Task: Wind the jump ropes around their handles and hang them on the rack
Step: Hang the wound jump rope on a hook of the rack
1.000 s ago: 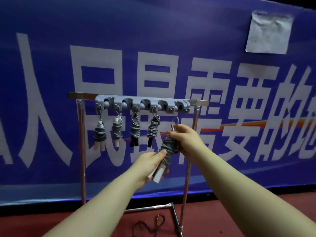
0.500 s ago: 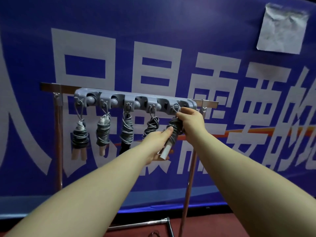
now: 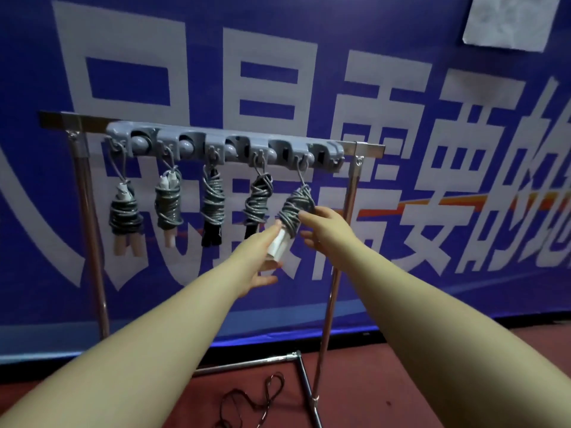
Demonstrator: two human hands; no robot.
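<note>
A grey hook strip (image 3: 197, 140) sits on a metal rack. Several wound jump ropes hang from it. The rightmost bundle (image 3: 295, 206) has grey rope wound around white handles and hangs by a loop from the last used hook. My left hand (image 3: 262, 261) is just below and left of it, with straight fingers touching the white handle ends. To the bundle's right is my right hand (image 3: 324, 227), fingers relaxed, one fingertip at the rope. Neither hand grips anything.
A dark loose rope (image 3: 253, 400) lies on the red floor by the rack's base tube (image 3: 247, 364). The right post (image 3: 336, 273) stands between my forearms. A blue banner (image 3: 401, 41) with large white characters hangs behind the rack.
The bundle now hangs from the hook by its loop. My right hand has let go of the loop and dropped beside the bundle, and my left hand has opened under the handles.
</note>
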